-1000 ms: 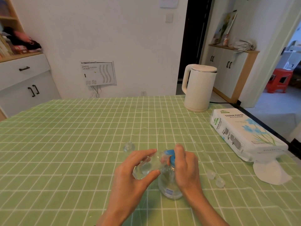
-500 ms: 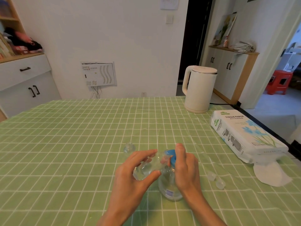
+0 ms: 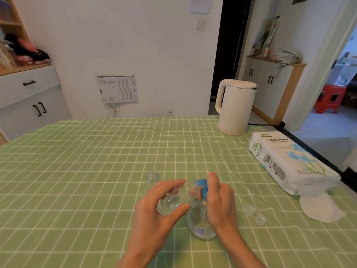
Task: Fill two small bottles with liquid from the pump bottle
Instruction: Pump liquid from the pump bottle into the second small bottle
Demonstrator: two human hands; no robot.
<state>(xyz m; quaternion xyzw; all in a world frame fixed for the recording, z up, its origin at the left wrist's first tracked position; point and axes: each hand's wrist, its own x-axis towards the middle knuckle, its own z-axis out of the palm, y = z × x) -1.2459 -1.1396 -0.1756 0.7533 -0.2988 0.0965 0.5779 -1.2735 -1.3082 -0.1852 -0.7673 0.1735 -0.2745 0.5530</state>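
Shows left grip clamped on tilted small bottle, mouth pointing right toward pump head, with right grip clamped on pump bottle.

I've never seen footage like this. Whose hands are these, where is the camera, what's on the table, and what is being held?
No machine: a person wears a head camera looking down at their own bare hands. The left hand holds a small bottle tilted, its mouth by the blue pump head. The right hand grips that pump head on the pump bottle, which stands on the table. A second small bottle stands beyond the left hand; two caps lie right of the pump bottle. A kettle and tissue pack sit farther right.
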